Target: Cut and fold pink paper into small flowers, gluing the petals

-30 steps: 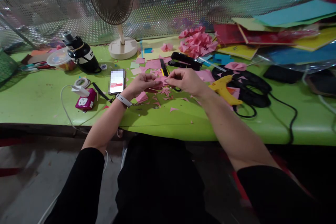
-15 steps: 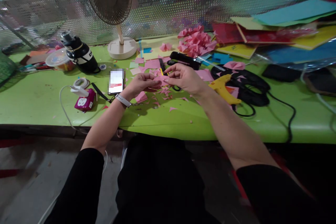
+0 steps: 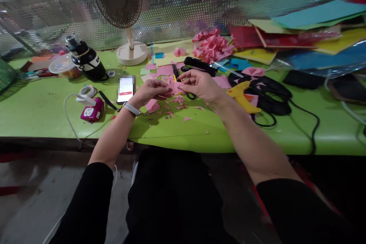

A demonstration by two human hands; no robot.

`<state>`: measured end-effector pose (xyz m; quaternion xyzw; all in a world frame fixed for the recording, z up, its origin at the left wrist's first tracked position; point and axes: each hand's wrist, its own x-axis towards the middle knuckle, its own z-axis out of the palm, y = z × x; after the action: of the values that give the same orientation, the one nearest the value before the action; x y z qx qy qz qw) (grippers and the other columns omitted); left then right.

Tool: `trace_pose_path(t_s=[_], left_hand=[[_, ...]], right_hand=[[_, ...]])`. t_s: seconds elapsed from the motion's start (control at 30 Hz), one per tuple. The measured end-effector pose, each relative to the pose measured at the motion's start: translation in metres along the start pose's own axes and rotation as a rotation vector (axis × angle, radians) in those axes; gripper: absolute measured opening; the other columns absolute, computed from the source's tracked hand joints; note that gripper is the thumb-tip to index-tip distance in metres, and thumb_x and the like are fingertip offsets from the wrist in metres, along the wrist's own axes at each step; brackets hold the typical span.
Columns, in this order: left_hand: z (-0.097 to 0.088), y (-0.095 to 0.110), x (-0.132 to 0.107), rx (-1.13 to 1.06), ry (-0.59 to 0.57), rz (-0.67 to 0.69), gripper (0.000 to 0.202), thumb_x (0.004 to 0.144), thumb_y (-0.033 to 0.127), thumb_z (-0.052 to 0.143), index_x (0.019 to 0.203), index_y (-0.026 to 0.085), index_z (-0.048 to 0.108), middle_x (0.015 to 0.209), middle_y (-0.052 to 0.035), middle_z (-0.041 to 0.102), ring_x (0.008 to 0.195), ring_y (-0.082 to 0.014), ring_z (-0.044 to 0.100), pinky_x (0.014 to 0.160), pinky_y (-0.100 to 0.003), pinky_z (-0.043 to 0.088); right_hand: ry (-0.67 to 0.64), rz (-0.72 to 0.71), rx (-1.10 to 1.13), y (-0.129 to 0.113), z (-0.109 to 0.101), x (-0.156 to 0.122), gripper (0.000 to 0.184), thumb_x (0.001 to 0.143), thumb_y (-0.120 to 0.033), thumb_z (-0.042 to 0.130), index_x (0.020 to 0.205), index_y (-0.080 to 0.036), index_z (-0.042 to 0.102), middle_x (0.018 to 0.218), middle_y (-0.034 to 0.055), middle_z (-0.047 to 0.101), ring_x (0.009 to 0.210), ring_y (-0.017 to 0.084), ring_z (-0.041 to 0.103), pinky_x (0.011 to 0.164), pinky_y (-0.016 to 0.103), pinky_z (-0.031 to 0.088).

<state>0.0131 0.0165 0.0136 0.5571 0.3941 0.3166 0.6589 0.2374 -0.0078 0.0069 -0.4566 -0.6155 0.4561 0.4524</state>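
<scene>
Between my two hands is a small piece of pink paper [image 3: 174, 88], held above the table. My left hand [image 3: 153, 90] pinches its left side, and my right hand [image 3: 198, 85] pinches its right edge between thumb and fingertips. Scissors with black and yellow handles [image 3: 175, 72] lie just behind the paper, partly hidden by my right hand. Below are scattered pink paper scraps [image 3: 178, 101] and a pink paper square [image 3: 152, 105]. A heap of folded pink paper pieces [image 3: 213, 45] sits farther back.
A phone [image 3: 126, 89], a purple plug adapter [image 3: 92, 110], a black bottle [image 3: 88, 61] and a fan [image 3: 131, 53] stand to the left. A black stapler [image 3: 200, 65] lies behind my right hand. A yellow glue gun [image 3: 243, 97] and coloured paper sheets [image 3: 320, 17] are at the right.
The pink paper between my hands now shows more of its flat face. Both hands keep their pinch almost in place. The phone screen shows a different page.
</scene>
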Motion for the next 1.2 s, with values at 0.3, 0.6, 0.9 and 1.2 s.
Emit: trace_pose_path(t_s=[0.3,0.6,0.9,1.2], left_hand=[[0.0009,-0.0019,-0.0003,0.021,-0.022,0.002,0.025,0.075,0.022,0.085,0.091,0.010,0.070,0.090,-0.0096,0.078,0.080,-0.0156,0.077,0.073,-0.025,0.062],[0.0006,-0.0072,0.0032,0.024,-0.048,0.022,0.020,0.078,0.023,0.082,0.087,0.011,0.070,0.087,-0.0096,0.078,0.078,-0.0151,0.077,0.072,-0.024,0.062],[0.0021,-0.0005,0.0003,-0.006,-0.020,-0.010,0.020,0.077,0.020,0.084,0.086,0.010,0.069,0.081,-0.0062,0.077,0.074,-0.0118,0.075,0.081,-0.026,0.062],[0.0009,-0.0002,0.0006,-0.012,-0.003,-0.005,0.023,0.074,0.023,0.086,0.085,0.010,0.071,0.078,-0.0055,0.076,0.069,-0.0100,0.073,0.071,-0.021,0.060]], right_hand=[[-0.005,-0.008,-0.010,0.0053,-0.0016,0.0017,0.040,0.066,-0.037,0.088,0.096,-0.022,0.067,0.075,0.0001,0.066,0.068,0.016,0.062,0.065,0.032,0.055],[-0.006,-0.039,-0.031,0.0095,-0.0022,0.0034,0.036,0.068,-0.034,0.087,0.097,-0.022,0.068,0.076,0.0001,0.066,0.069,0.016,0.063,0.066,0.031,0.056],[-0.011,-0.030,0.000,0.0093,-0.0026,0.0049,0.036,0.070,-0.033,0.086,0.097,-0.020,0.067,0.077,-0.0004,0.064,0.069,0.014,0.062,0.067,0.031,0.056],[0.006,-0.046,0.010,0.0063,-0.0006,0.0050,0.033,0.070,-0.031,0.087,0.095,-0.021,0.068,0.076,-0.0010,0.060,0.069,0.014,0.061,0.067,0.031,0.058]])
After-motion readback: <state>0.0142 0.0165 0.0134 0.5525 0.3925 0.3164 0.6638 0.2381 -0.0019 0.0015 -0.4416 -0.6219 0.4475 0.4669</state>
